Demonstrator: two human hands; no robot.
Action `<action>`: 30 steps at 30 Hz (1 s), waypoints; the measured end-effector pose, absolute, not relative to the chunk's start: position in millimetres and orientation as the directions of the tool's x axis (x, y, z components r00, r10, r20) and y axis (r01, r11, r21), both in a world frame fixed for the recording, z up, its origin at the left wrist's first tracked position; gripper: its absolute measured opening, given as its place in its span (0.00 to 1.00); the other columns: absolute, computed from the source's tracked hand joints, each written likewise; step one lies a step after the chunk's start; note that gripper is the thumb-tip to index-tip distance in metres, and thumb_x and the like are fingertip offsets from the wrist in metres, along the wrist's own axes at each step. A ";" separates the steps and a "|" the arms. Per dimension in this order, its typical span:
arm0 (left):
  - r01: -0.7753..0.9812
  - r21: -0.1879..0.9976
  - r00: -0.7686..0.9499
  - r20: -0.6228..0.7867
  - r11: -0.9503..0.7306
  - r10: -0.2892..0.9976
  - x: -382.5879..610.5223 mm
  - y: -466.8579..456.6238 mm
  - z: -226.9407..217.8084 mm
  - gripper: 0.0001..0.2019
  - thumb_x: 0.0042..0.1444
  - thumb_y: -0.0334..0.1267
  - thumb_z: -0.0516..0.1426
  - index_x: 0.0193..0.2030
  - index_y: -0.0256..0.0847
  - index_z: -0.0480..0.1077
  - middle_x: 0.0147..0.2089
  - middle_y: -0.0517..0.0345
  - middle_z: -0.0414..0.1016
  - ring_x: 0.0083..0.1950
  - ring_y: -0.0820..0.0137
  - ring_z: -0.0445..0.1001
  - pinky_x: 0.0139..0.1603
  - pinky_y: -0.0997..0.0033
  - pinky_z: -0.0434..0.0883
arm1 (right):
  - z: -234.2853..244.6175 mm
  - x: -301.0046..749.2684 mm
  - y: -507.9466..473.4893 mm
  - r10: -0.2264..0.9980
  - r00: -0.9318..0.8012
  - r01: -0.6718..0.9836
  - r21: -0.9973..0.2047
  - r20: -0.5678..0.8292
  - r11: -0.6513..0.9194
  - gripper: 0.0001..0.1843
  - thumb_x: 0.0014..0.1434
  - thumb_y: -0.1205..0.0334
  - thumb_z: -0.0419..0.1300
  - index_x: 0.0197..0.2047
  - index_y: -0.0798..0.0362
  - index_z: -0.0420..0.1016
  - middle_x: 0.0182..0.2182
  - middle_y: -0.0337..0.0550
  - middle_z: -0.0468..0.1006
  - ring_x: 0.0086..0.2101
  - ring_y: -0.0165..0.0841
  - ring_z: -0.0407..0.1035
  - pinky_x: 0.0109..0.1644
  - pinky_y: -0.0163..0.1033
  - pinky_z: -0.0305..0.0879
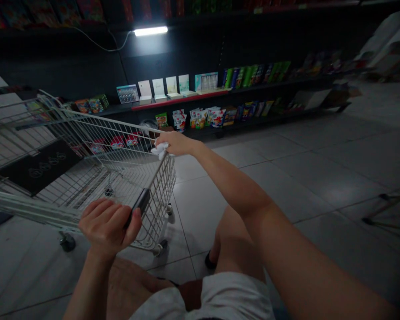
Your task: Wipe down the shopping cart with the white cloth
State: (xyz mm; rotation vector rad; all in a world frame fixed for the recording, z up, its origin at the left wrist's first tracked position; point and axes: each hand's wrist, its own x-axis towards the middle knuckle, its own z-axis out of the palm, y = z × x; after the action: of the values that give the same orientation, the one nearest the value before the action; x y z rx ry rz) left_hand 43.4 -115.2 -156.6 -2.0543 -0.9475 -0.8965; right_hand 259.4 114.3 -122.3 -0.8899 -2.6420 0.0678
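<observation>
A metal wire shopping cart (pixel 120 129) fills the left of the view, its end rim turned toward me. My left hand (pixel 110 222) is closed round the near corner of its rim, the thumb beside a black plastic grip (pixel 142 202). At the far corner, my right hand (pixel 176 143) is closed on a crumpled white cloth (pixel 160 150) and presses it against the rim. Part of the cloth hides under the fingers. A black panel (pixel 40 166) with pale markings hangs inside the cart.
Dark store shelves (pixel 173 104) with boxes and snack bags run behind the cart. A lit tube lamp (pixel 150 31) hangs there. Cart wheels (pixel 66 241) rest on the tiled floor (pixel 286 178). Thin dark legs of a stand (pixel 383 218) show at the right.
</observation>
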 end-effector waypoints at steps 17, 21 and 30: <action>0.782 0.041 0.298 0.852 -0.623 0.430 -68.0 -124.6 -165.8 0.04 0.42 0.33 0.59 0.25 0.48 0.70 0.21 0.60 0.72 0.29 0.60 0.73 0.39 0.52 0.72 | -127.6 242.7 31.7 0.532 -0.770 0.552 -0.051 0.352 0.832 0.20 0.59 0.75 0.52 0.50 0.52 0.77 0.43 0.45 0.75 0.42 0.32 0.69 0.45 0.36 0.61; 0.804 0.189 0.195 0.812 -0.564 0.550 -99.4 -121.7 -161.8 0.04 0.43 0.39 0.59 0.28 0.52 0.69 0.25 0.62 0.71 0.32 0.58 0.72 0.48 0.46 0.71 | -133.9 228.3 11.2 0.541 -0.747 0.581 -0.016 0.386 0.814 0.21 0.61 0.75 0.52 0.54 0.52 0.74 0.46 0.49 0.73 0.42 0.35 0.68 0.47 0.40 0.63; 0.981 0.112 0.114 0.342 -0.161 0.933 -24.7 -81.9 -110.9 0.25 0.47 0.65 0.59 0.39 0.46 0.76 0.39 0.51 0.82 0.37 0.55 0.78 0.38 0.59 0.69 | -73.2 225.5 32.1 0.561 -0.769 0.545 -0.145 0.306 0.826 0.24 0.58 0.74 0.54 0.57 0.53 0.70 0.48 0.46 0.77 0.46 0.33 0.69 0.46 0.36 0.63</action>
State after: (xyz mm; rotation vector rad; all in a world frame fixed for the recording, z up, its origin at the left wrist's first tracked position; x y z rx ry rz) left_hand -24.7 -81.9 -110.9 -2.2341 -1.9367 -0.5072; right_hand 225.5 32.1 -73.2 -0.8360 -2.6711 0.0676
